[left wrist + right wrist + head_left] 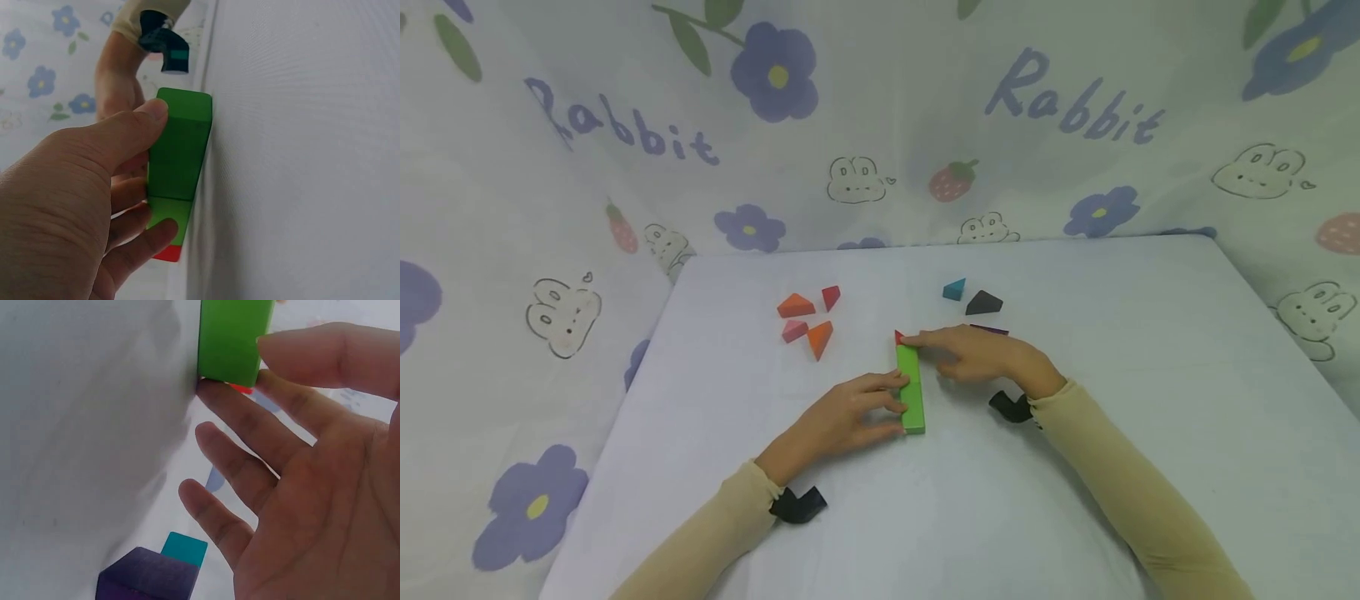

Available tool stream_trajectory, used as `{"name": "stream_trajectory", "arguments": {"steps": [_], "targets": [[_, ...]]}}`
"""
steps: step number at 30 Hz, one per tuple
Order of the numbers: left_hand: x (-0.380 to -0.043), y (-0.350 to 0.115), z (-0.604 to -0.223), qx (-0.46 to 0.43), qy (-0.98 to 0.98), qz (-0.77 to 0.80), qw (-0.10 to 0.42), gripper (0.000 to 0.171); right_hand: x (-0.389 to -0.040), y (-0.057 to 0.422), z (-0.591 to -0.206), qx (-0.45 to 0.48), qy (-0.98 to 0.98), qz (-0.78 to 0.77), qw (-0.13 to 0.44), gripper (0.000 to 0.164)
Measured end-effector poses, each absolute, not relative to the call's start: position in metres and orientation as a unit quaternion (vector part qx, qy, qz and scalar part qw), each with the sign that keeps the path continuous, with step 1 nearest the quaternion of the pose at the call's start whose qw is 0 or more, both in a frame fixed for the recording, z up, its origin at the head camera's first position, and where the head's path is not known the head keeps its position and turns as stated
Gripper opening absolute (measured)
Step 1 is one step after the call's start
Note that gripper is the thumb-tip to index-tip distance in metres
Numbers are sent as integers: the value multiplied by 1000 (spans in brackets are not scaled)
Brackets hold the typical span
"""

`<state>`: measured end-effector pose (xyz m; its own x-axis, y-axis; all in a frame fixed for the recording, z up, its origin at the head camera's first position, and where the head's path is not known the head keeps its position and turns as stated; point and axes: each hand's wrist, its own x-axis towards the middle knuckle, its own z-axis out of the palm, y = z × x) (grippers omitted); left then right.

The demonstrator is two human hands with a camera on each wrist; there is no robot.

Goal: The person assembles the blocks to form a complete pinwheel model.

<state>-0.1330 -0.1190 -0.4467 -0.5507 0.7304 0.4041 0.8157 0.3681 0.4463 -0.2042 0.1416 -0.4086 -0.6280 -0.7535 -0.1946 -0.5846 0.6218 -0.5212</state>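
Two green blocks (912,406) lie end to end in a column, a small red triangular block (898,337) at their far end. From the left side, my left hand (857,412) touches the greens with nearly straight, spread fingers. Its thumb rests at the near block's edge in the left wrist view, and a fingertip lies against the farther green (170,215) close to the red. My right hand (973,354) reaches in from the right, its index fingertip at the joint of red and green. In the right wrist view its thumb touches the green block (231,344); the other fingers extend.
Left of the column lie an orange trapezoid block (796,306), a red piece (831,297), a pink piece (794,331) and an orange triangle (821,337). Right of it are a teal block (954,289), a black block (984,302) and a partly hidden purple block (990,329).
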Motion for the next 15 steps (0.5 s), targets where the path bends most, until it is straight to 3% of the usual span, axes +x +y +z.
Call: {"name": "stream_trajectory", "arguments": {"steps": [7,15], "targets": [[-133,-117,-449,-470,-824,-308,65,24,-203,147,-409,-392,868,-224,208,64],[-132,-117,-442,-457,-836,-301,51,22,-209,169,-390,-346,893,-249,146,52]]}}
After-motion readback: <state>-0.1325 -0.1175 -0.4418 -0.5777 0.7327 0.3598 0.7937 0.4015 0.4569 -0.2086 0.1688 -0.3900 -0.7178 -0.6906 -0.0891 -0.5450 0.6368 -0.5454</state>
